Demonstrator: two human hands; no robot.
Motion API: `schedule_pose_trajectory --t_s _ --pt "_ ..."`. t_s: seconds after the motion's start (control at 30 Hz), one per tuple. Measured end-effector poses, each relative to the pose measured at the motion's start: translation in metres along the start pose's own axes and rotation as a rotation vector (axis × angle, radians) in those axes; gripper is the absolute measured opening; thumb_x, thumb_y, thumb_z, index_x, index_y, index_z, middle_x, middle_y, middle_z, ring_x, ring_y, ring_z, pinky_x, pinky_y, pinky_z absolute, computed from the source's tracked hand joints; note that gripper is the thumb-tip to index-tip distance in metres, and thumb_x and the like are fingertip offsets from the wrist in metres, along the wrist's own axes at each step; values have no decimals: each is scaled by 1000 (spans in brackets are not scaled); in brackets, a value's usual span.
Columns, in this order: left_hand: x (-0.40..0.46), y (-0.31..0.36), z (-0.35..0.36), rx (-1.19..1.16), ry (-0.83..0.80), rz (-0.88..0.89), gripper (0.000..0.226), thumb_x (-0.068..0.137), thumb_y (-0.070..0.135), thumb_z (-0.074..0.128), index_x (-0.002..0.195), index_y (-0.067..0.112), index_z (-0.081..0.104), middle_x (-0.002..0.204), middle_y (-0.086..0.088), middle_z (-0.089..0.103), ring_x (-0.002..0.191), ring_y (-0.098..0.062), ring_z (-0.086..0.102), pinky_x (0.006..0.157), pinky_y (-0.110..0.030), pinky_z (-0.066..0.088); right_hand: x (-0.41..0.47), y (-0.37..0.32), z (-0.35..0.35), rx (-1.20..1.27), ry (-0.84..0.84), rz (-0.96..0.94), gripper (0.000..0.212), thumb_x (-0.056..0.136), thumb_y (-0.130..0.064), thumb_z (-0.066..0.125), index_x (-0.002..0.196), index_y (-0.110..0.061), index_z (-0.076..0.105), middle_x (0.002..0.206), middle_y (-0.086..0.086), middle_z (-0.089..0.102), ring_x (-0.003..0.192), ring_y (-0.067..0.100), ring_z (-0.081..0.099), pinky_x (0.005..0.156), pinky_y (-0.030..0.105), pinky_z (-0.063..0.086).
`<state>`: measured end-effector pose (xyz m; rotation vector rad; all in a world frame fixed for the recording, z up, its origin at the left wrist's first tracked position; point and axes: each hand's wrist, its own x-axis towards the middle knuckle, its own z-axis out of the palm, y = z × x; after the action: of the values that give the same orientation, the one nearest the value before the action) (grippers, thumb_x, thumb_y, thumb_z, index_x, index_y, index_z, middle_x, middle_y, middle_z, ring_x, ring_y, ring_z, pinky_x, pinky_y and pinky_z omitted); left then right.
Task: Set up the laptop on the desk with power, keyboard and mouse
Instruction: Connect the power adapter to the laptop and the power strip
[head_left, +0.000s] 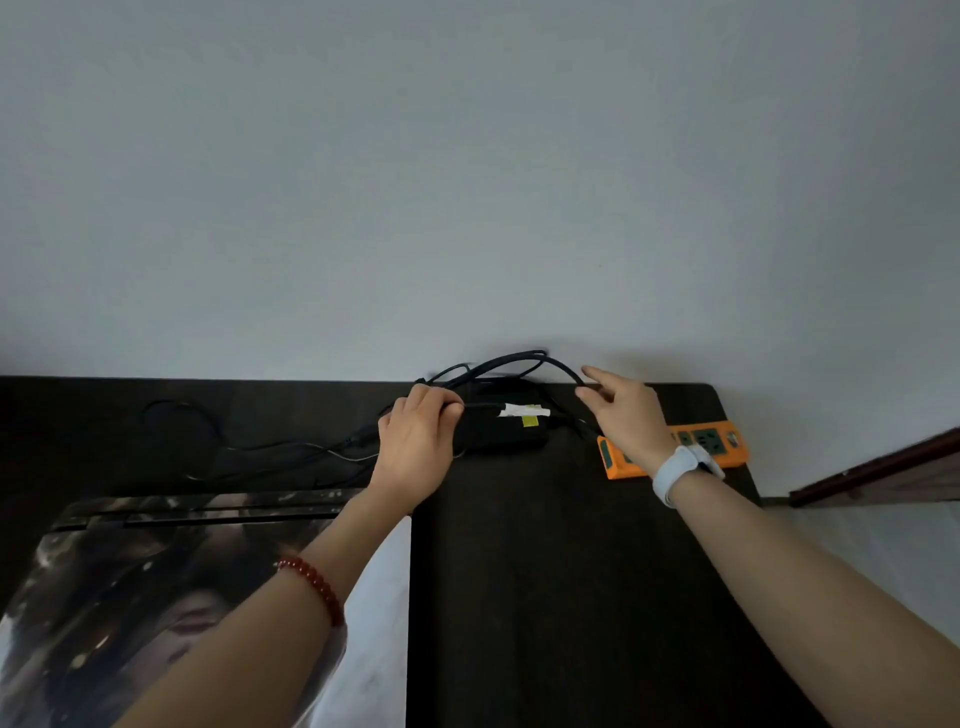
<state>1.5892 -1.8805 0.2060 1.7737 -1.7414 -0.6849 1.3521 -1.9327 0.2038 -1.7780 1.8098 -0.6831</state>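
Power step only begun: left hand (415, 441) grips adapter brick (501, 428), right hand (626, 415) spread at cable (519, 359) (strip (675, 449) unplugged; keyboard, mouse unseen).

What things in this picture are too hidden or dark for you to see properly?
- Power brick, head view: its left end is covered by the left hand.
- Orange power strip: its middle is hidden behind the right hand and wrist, so any plug there cannot be seen.
- Thin cables: dark on the dark desk; their ends are unclear.
- Label on the brick: too small to read.
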Motion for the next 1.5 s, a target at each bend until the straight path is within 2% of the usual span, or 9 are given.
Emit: schedule_pose_trajectory --t_s 0.17,0.37,0.47,0.67,0.97,1.1,1.23,1.37,1.5 --pt "11 39 -9 -257 -53 -75 19 99 21 36 95 17 54 105 0 51 104 -23 49 101 -45 33 -34 6 -13 23 -70 -36 45 87 -1 49 129 -17 52 93 4 59 82 15 60 69 5 42" --pt "24 75 -23 -480 -52 -110 22 99 24 35 101 14 55 113 -10 56 99 -19 50 89 -29 37 -27 -19 -20 -60 9 -26 34 89 -33 56 121 -22 55 99 4 49 82 16 54 74 22 37" --pt "28 82 -29 -516 -35 -82 19 98 24 36 97 17 54 112 -7 55 100 -18 51 89 -30 39 -13 -30 -24 -93 101 152 30 93 -32 49 113 -13 60 111 16 52 79 24 57 70 24 37" --pt "36 83 -33 -547 -53 -137 29 98 23 35 104 7 58 92 -4 52 87 -19 49 79 -30 40 -15 -22 -23 -43 -2 299 32 91 -26 53 117 -8 55 112 14 63 108 32 56 81 29 40" --pt "39 72 -11 -272 -50 -38 23 98 24 37 97 16 59 98 1 45 94 -23 51 96 -40 33 -5 -12 -12 -215 109 181 36 97 -28 40 92 -1 62 87 19 62 70 27 57 55 26 34" --pt "41 64 2 -129 66 48 19 97 24 41 97 23 59 100 9 43 94 -10 47 94 -35 25 3 -2 -14 -183 78 123 28 98 -18 36 102 2 56 103 17 49 67 18 44 65 21 31" --pt "45 58 14 -55 81 127 20 97 23 41 101 21 60 104 7 46 100 -10 47 95 -34 24 9 18 -25 -64 15 47 24 97 -12 40 98 4 57 100 22 50 81 29 52 66 20 27" --pt "45 56 27 -14 -9 204 21 98 23 37 105 19 57 111 2 54 106 -14 48 94 -34 29 13 33 -36 76 -50 61 23 95 -9 42 99 -4 64 95 19 59 92 33 59 83 40 47" --pt "40 60 35 -16 -86 238 21 99 20 35 105 13 54 97 -4 60 93 -25 53 80 -36 40 18 39 -44 160 -111 79 24 95 -6 39 94 -5 63 98 19 64 93 30 62 91 49 49"
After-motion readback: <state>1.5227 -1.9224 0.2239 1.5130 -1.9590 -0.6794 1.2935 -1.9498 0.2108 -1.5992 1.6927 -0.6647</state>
